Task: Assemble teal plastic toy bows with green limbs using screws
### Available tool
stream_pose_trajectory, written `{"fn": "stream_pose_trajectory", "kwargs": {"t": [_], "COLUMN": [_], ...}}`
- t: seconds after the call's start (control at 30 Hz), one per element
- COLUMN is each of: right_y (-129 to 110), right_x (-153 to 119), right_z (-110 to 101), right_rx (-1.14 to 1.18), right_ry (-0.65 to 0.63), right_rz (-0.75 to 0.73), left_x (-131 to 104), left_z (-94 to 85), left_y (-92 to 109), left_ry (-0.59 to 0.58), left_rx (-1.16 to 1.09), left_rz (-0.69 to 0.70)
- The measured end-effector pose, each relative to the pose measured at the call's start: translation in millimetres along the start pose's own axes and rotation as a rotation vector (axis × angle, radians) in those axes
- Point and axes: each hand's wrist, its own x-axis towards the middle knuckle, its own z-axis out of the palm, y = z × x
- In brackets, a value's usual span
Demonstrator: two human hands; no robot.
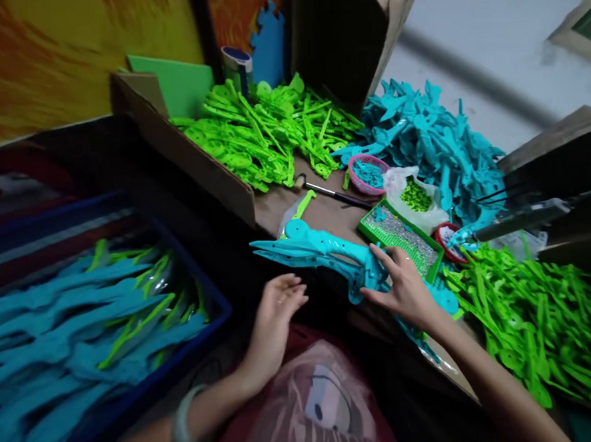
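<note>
Near the middle of the head view, a long turquoise plastic part (327,246) lies over the table's near edge, its narrow split end pointing left. My right hand (404,284) grips it around its thicker right portion, with the thumb and fingers on either side. Beside its left half, a little below, is my left hand (280,302); it is empty, with the fingers loosely bent and apart from the part. A curved lime-green piece with a grey blade-like portion (295,214) sits just behind the turquoise part. More turquoise pieces show under my right wrist.
Heaps of lime-green pieces (264,129) and turquoise pieces (430,133) cover the table's back. Another green heap (546,319) lies right. A green tray of small metal bits (370,226), a pink basket (355,170) and a brush (334,192) stand between. A blue crate (221,309) is left.
</note>
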Motion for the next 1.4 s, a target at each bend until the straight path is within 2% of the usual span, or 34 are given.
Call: {"fn": "stream_pose_trajectory", "kwargs": {"t": [0.1, 0.23, 0.33, 0.43, 0.5, 0.6, 0.73, 0.8, 0.9, 1.0, 1.07, 1.13, 1.2, 1.3, 1.4], "right_y": [-5, -3, -4, -6, -7, -7, -8, 0, 20, 33, 31, 23, 10, -9, -19], "right_x": [4, 3, 1, -1, -1, -3, -2, -1, -10, -44, -77, -111, -141, -170, -175], "right_z": [12, 18, 19, 21, 20, 16, 5, -1, -17, -41, -52, -50, -31, 22, 76], "right_rx": [-0.027, -0.026, -0.02, -0.044, -0.05, -0.032, -0.005, 0.021, 0.085, 0.036, -0.074, -0.163, -0.221, -0.296, -0.339], "right_ry": [-0.059, -0.121, -0.168, -0.211, -0.223, -0.243, -0.316, -0.39, -0.453, -0.361, -0.263, -0.11, 0.134, 0.496, 0.633], "right_rz": [0.001, 0.023, 0.019, -0.002, -0.017, -0.009, -0.01, -0.02, 0.051, 0.161, 0.239, 0.307, 0.36, 0.424, 0.536], "left_x": [20, 46, 58, 68, 75, 82, 78, 74, 72, 72, 75, 81, 87, 93, 93], "left_z": [-35.4, -46.8, -42.8, -33.9, -26.8, -16.7, -6.0, -2.0, -0.3, -6.1, -11.7, -15.7, -16.9, -13.6, -8.8], "left_y": [3, 7, 13, 19, 19, 18, 18, 20, 23, 21, 17, 11, 5, -1, -2], "left_ry": [0.152, 0.184, 0.097, -0.057, -0.115, -0.119, -0.078, -0.065, -0.099, -0.116, -0.093, -0.072, -0.056, -0.018, 0.017], "left_rx": [0.016, 0.023, 0.022, 0.023, 0.027, 0.036, 0.057, 0.072, 0.08, 0.081, 0.121, 0.177, 0.212, 0.212, 0.189], "left_rz": [0.061, 0.079, 0.066, -0.014, -0.062, -0.093, -0.101, -0.103, -0.155, -0.183, -0.124, -0.027, 0.05, 0.112, 0.143]}}
